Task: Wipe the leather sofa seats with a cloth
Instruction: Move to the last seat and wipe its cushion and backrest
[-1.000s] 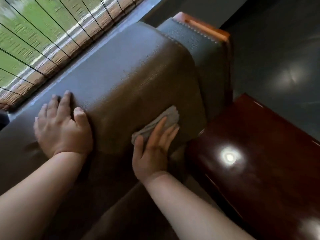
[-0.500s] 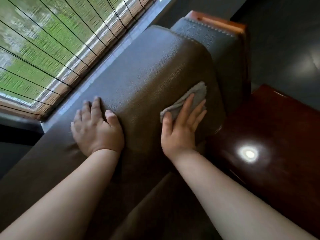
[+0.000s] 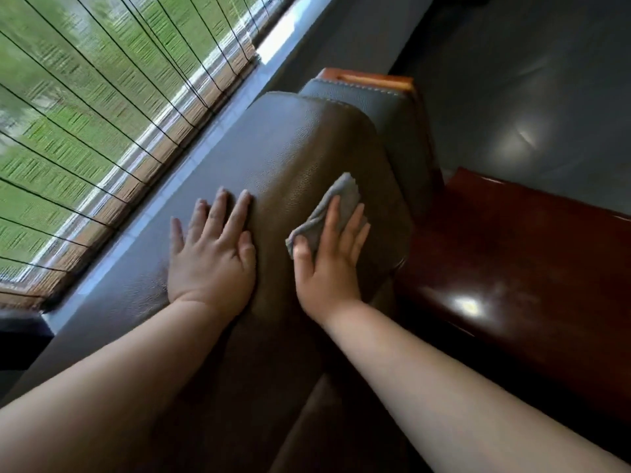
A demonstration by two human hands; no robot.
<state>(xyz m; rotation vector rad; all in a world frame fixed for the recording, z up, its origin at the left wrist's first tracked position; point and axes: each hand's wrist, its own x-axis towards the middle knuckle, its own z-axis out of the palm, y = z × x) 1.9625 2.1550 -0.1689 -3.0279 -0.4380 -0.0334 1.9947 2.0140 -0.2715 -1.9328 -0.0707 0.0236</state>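
cloth point(image 3: 336, 206): mostly covered by the right hand point(image 3: 329, 264); only its upper corner and left fold show
sofa point(image 3: 290, 158): seat hidden below the arms, cut by the bottom edge
blind point(image 3: 85, 114): smeared, perhaps by head motion; greenery behind unreadable
wooden table point(image 3: 532, 261): cut by the right edge

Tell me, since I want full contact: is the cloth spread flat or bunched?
Bunched. The grey cloth shows folds and creases under the right hand, which presses it on the brown leather cushion.
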